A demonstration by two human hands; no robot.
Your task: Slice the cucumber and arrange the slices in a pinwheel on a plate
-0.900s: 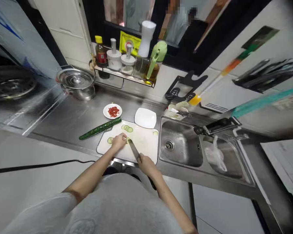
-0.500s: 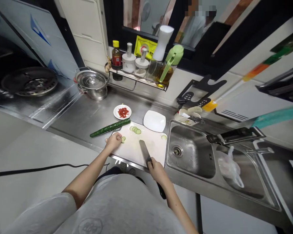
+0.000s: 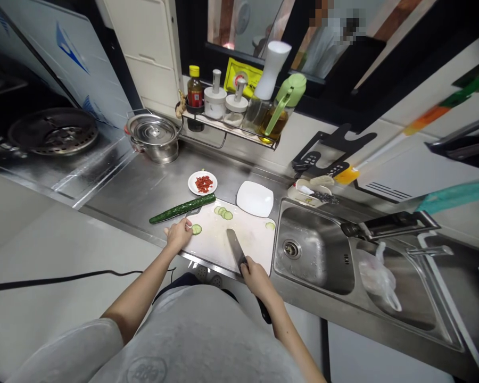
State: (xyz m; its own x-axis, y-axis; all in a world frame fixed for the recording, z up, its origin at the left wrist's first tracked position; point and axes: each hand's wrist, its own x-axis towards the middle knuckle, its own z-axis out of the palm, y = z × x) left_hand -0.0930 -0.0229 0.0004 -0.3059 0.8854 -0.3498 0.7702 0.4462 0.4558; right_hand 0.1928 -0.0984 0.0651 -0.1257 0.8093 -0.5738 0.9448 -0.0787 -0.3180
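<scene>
My right hand (image 3: 254, 271) is closed round the handle of a knife (image 3: 236, 249), its blade lying over the white cutting board (image 3: 211, 250). At the board's left edge my left hand (image 3: 179, 234) has its fingers curled beside a few cucumber slices (image 3: 197, 229); whether the fingertips hold anything is too small to tell. More overlapping slices (image 3: 223, 213) rest near the board's top edge, and a pale green piece (image 3: 270, 226) lies at its right corner. Behind my left hand, a long cucumber (image 3: 181, 208) reaches from the counter to the board's upper left.
A small dish (image 3: 203, 183) holds red chopped bits. A white square plate (image 3: 254, 199) overlaps the board's back edge. Right of it is a double sink (image 3: 315, 252) with a plastic bag (image 3: 377, 276). Further left stand a lidded pot (image 3: 155, 138) and a stove (image 3: 54, 133). Bottles fill a rack (image 3: 227, 125).
My left hand has drawn slightly left, away from the slices beside it, which now show more fully. My right hand and the knife have hardly moved. The view has shifted a little.
</scene>
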